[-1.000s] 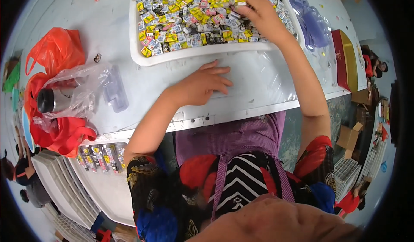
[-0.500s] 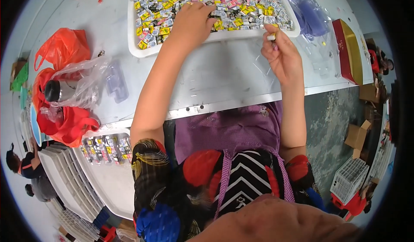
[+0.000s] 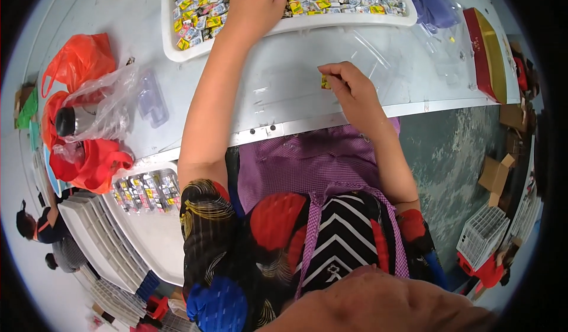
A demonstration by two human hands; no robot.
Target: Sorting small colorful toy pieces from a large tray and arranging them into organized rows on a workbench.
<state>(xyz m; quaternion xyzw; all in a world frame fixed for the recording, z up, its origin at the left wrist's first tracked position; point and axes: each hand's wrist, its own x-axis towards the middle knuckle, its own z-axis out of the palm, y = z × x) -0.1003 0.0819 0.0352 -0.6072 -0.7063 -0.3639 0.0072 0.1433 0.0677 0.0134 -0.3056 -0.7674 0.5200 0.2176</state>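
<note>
A big white tray [image 3: 408, 20] at the far side of the table is filled with small block-shaped pieces [image 3: 322, 4] in yellow, white, black and pink. My left hand [image 3: 258, 4] reaches over its near rim into the pieces. Its thumb and forefinger are drawn together; whatever lies between them is hidden. Above the table, nearer than the tray, my right hand [image 3: 354, 94] pinches a small yellow piece [image 3: 325, 82] between thumb and fingers.
On the left lie red plastic bags [image 3: 83, 63] and a metal flask [image 3: 83, 121] in clear plastic. Below them, a white tray [image 3: 155, 237] holds filled clear packs [image 3: 148, 191]. Clear plastic packaging [image 3: 431, 4] and a red-and-gold box [image 3: 485, 57] are at right. People work behind.
My right hand has come left and nearer from the tray's right corner, with a small piece in its fingers. My left hand stays among the pieces, its fingers drawn closer together. The view has shifted slightly.
</note>
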